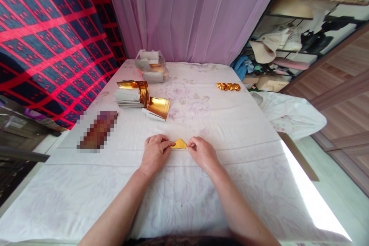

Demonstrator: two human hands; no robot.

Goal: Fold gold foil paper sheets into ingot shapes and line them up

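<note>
Both hands — left hand [155, 153], right hand [201, 153] — pinch folded gold paper [179, 145].

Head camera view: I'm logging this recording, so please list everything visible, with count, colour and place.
small folded gold foil paper piece: one, gold, table centre, pinched at both ends
stack of gold-and-white foil sheets: one, far left
loose gold foil sheets: a few, beside the stack
clear plastic bag of sheets: one, far edge
finished folded gold pieces: a small row, far right
white floral tablecloth: one, covering table
lilac curtain: behind
left hand: on the piece
right hand: on the piece
</note>
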